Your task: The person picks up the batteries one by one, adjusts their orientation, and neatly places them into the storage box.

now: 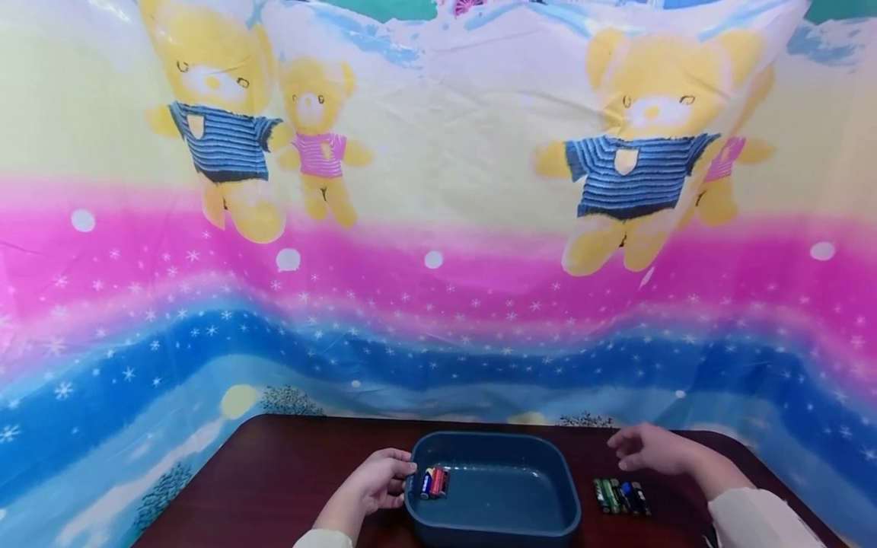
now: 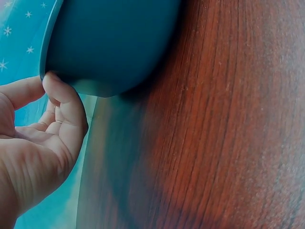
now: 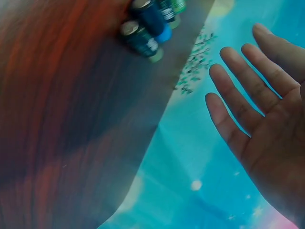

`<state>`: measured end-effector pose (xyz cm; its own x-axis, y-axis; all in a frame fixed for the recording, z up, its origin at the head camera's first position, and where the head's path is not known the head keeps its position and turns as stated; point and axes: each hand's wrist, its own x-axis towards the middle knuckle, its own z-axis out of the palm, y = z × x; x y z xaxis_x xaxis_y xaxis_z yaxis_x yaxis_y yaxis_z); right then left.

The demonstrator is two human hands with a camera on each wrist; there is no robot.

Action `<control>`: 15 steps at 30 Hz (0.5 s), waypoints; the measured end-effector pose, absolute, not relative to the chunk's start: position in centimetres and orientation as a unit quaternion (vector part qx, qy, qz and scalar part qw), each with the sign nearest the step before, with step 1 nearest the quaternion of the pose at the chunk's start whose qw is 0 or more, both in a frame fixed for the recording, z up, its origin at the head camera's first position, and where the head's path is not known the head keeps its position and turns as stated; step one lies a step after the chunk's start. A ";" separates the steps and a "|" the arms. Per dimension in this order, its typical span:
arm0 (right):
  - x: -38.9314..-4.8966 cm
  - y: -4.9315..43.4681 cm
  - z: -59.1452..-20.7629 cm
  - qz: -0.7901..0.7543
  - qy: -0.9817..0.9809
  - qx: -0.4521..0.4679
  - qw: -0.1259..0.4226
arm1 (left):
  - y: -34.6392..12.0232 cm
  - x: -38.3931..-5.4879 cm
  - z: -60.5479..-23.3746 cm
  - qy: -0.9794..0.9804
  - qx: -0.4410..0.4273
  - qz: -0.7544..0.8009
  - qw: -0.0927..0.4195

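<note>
My left hand (image 1: 381,481) pinches the left rim of a dark blue plastic basin (image 1: 495,527), thumb and finger meeting at its edge in the left wrist view. Inside the basin, against its left side, lie a few batteries (image 1: 435,482), blue and red ones side by side. Over the table to the right, my right hand (image 1: 647,447) is held in the air with nothing in it. Its fingers (image 3: 238,78) are spread and relaxed in the right wrist view. Just below it, several green, black and blue batteries (image 1: 620,496) lie in a row on the table.
The dark reddish-brown wooden table (image 1: 274,472) carries the basin and the battery row. Behind it hangs a colourful cloth (image 1: 438,304) printed with teddy bears and snowflakes, close to the table's far edge.
</note>
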<state>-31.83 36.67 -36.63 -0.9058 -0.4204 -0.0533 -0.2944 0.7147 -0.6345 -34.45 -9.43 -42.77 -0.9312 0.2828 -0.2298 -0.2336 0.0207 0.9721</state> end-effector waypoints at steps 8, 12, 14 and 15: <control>-31.0 38.1 -38.5 -0.352 0.913 -0.152 0.139 | -9.3 -34.6 -43.1 0.685 0.016 0.703 0.190; -31.8 39.5 -40.6 -0.363 0.912 -0.123 0.146 | -9.3 -34.7 -43.1 0.684 0.022 0.704 0.189; -33.2 41.2 -42.7 -0.351 0.914 -0.129 0.155 | -9.5 -34.7 -43.1 0.685 0.020 0.703 0.188; -34.3 42.4 -44.2 -0.343 0.917 -0.129 0.158 | -9.6 -34.6 -43.1 0.686 0.020 0.703 0.187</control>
<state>-34.29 42.40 -44.22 -0.9168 -0.3451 -0.2007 -0.1290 0.7318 -0.6692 -34.63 -9.56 -43.11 -0.9290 0.2908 -0.2290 -0.2360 0.0113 0.9717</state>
